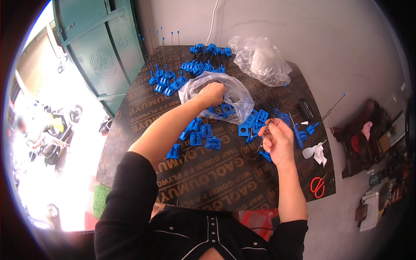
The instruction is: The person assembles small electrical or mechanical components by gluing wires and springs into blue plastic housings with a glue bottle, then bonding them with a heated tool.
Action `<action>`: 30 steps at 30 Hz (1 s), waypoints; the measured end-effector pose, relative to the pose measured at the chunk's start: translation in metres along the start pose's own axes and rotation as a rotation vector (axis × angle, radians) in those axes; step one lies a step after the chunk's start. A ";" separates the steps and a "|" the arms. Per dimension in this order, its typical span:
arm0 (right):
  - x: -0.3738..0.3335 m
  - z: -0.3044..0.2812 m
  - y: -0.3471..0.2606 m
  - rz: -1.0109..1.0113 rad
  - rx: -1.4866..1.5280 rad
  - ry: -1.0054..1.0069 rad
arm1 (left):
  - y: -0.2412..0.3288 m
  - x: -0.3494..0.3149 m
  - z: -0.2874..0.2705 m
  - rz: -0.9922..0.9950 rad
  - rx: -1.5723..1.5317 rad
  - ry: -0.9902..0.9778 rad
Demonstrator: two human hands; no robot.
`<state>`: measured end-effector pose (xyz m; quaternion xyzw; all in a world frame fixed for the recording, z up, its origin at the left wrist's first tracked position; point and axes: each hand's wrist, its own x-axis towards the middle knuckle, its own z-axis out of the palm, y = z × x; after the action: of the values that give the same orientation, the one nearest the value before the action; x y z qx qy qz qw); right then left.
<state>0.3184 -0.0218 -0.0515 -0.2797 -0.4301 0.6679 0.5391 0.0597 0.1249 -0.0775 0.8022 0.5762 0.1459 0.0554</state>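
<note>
My left hand reaches over the mouth of a clear plastic bag with its fingers curled down. Whatever those fingers hold is hidden. Blue plastic parts with round holes show inside the bag. To the right, my right hand is raised above the table, thumb and fingers pinched on a small dark metal piece, too small to make out fully. Just beside that hand lie more blue plastic parts and a tangle of dark coil springs. Loose blue blocks sit below the bag.
Blue bases with upright springs stand at the far left, and bundled blue assemblies lie at the back. Another plastic bag rests at the back right. Red-handled scissors, a crumpled tissue and a blue-handled screwdriver lie on the right.
</note>
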 end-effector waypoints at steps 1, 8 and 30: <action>0.000 0.000 0.000 0.001 0.000 -0.001 | 0.001 -0.001 -0.001 -0.001 0.004 -0.010; -0.002 0.004 0.002 0.011 -0.003 -0.007 | 0.002 -0.007 -0.004 0.025 0.090 -0.005; -0.006 0.014 0.008 -0.049 0.036 -0.007 | 0.074 -0.143 -0.092 0.048 -0.591 0.160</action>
<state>0.3044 -0.0318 -0.0522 -0.2569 -0.4267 0.6633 0.5585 0.0579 -0.0415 0.0044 0.7508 0.4921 0.3711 0.2373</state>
